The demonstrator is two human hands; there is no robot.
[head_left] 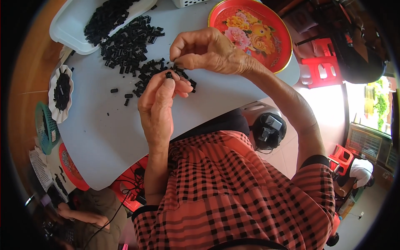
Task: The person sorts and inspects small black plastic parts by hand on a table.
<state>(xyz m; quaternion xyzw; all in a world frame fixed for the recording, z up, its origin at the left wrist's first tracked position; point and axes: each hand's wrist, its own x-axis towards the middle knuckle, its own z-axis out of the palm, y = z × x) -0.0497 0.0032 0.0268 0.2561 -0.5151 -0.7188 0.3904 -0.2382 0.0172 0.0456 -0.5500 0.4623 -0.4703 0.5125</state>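
Between the thumb and fingers of my left hand (158, 106) is a small black cylindrical piece (168, 75), its end facing up. Just above it hovers my right hand (210, 52), thumb and forefinger pressed together; whatever they pinch, if anything, is too small to make out. Behind my hands a loose heap of similar black pieces (127, 48) spreads over the pale table (112, 141). A few single pieces lie apart from the heap, left of my left hand.
A white tub (68, 35) with more black pieces stands at the far left, and a white fluted dish (55, 89) holds thin dark parts. At the far right lies a red flowered tray (214, 16). Another person's arm (89, 217) shows at lower left, beyond the table edge.
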